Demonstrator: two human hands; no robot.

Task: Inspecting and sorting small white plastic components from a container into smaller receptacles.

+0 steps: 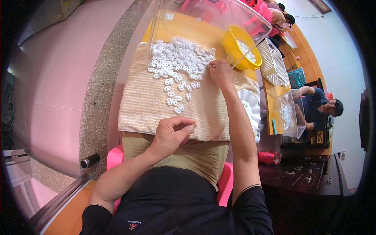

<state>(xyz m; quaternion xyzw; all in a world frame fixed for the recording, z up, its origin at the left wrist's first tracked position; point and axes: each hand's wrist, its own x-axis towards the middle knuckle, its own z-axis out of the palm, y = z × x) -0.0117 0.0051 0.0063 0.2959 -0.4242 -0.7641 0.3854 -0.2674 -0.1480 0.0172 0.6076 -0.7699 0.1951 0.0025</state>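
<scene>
A heap of small white plastic pieces (178,56) lies on a striped cream cloth (149,105) spread over my lap and the table edge. My right hand (220,72) reaches out to the right side of the heap, fingertips pinched on one of the pieces. My left hand (172,135) rests near the cloth's front edge, fingers curled closed against the thumb; whether it holds pieces is hidden. A loose trail of white pieces (178,98) runs from the heap toward my left hand.
A clear plastic bin (219,15) stands tipped over the heap. A yellow bowl (235,47) with white pieces, a white basket (272,62) and a white ridged dish (250,107) lie to the right. Another person (319,103) sits at the far right by a clear container. I sit on a pink chair (113,154).
</scene>
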